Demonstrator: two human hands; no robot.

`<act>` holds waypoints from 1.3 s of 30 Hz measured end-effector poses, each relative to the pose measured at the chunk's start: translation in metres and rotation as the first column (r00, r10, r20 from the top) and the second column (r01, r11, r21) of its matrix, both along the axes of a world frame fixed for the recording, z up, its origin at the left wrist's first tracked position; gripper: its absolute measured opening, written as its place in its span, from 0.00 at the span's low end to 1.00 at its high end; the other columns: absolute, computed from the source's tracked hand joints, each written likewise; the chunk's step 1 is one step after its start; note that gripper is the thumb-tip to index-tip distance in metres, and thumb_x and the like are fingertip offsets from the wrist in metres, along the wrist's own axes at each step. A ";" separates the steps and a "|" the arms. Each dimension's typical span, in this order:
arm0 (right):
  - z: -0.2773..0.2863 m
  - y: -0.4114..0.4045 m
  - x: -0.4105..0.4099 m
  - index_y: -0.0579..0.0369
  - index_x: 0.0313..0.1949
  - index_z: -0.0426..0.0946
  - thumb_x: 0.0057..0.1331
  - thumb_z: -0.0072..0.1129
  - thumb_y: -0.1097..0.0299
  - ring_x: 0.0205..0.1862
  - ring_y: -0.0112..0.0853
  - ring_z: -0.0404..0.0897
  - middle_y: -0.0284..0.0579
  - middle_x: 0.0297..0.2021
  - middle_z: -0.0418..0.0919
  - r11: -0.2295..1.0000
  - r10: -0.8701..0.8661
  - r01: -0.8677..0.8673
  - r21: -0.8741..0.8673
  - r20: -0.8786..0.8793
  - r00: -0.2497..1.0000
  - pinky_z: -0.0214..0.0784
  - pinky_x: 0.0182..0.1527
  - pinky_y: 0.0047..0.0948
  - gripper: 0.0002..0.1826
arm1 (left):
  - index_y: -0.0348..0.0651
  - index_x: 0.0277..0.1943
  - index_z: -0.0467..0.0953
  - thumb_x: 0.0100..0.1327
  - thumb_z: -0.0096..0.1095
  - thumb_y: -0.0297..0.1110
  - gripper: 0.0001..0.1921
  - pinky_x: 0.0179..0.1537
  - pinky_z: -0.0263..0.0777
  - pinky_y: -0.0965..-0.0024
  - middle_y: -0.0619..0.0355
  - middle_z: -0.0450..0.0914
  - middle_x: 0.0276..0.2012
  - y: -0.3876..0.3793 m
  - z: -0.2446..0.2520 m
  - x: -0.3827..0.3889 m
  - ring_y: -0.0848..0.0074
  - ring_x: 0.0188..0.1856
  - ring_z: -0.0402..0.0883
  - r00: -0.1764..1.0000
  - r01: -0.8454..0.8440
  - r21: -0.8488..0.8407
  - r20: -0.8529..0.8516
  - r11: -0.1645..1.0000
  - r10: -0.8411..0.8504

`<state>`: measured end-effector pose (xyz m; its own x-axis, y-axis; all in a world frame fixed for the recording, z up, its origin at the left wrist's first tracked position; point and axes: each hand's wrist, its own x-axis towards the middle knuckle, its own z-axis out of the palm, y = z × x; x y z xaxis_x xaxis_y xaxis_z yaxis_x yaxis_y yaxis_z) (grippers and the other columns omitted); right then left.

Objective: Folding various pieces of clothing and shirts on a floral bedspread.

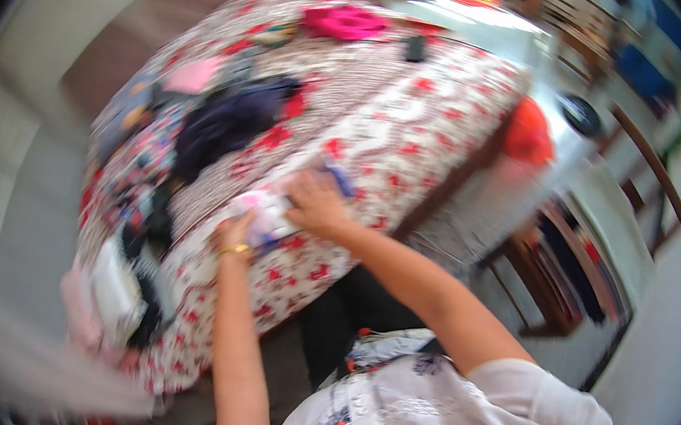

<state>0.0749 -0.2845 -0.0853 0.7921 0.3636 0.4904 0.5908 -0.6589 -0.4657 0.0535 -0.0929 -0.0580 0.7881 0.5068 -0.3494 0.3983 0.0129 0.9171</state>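
Note:
A pastel pink, white and blue folded cloth (269, 215) lies on the bed before me, blurred by motion. My left hand (236, 233), with a gold bangle at the wrist, grips the left edge of this cloth, its thumb on top. Flat on the cloth's far right part rests my right hand (316, 200), palm down. Blue patches of the cloth show beyond and below the hands. Under it spreads a white bedsheet with red flowers (412, 148).
Dark navy clothing (230, 122), a pink cloth (193, 74) and a patterned garment (146, 157) are heaped at left. Farther back lie a magenta cloth (346, 22) and a dark phone-like object (415, 49). A red bag (529, 133) and a wooden chair (652, 168) stand right.

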 end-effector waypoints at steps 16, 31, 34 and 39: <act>0.024 -0.006 0.005 0.50 0.60 0.50 0.55 0.45 0.45 0.63 0.42 0.47 0.51 0.60 0.50 0.979 -0.012 -0.023 -0.200 -0.173 0.985 0.36 0.61 0.45 0.37 | 0.31 0.43 0.66 0.44 0.67 0.27 0.23 0.42 0.68 0.75 0.53 0.74 0.39 -0.027 -0.001 -0.013 0.74 0.39 0.75 0.950 0.013 0.280 0.296 0.960 -0.100; 0.163 -0.057 0.003 0.60 0.45 0.67 0.47 0.64 0.75 0.39 0.22 0.72 0.37 0.38 0.74 0.611 0.765 -0.424 0.668 -0.360 0.534 0.65 0.45 0.23 0.24 | 0.44 0.47 0.69 0.35 0.71 0.32 0.30 0.42 0.66 0.70 0.56 0.70 0.35 -0.067 0.190 -0.038 0.67 0.38 0.73 0.552 0.288 0.883 0.164 0.371 -0.818; 0.173 -0.062 -0.017 0.59 0.44 0.69 0.49 0.62 0.77 0.38 0.23 0.74 0.37 0.37 0.75 0.491 0.785 -0.274 0.827 -0.284 0.550 0.66 0.44 0.22 0.21 | 0.44 0.51 0.66 0.37 0.71 0.34 0.34 0.43 0.66 0.71 0.55 0.69 0.43 -0.070 0.207 -0.042 0.71 0.44 0.72 0.515 0.325 0.866 0.175 0.380 -0.839; 0.182 -0.098 -0.052 0.57 0.41 0.72 0.50 0.59 0.77 0.35 0.22 0.75 0.37 0.34 0.77 0.442 0.681 -0.087 0.893 -0.271 0.680 0.68 0.40 0.22 0.16 | 0.42 0.61 0.50 0.47 0.66 0.39 0.40 0.46 0.64 0.75 0.54 0.62 0.52 -0.079 0.202 -0.046 0.74 0.48 0.68 0.326 0.827 0.293 0.444 0.479 -0.835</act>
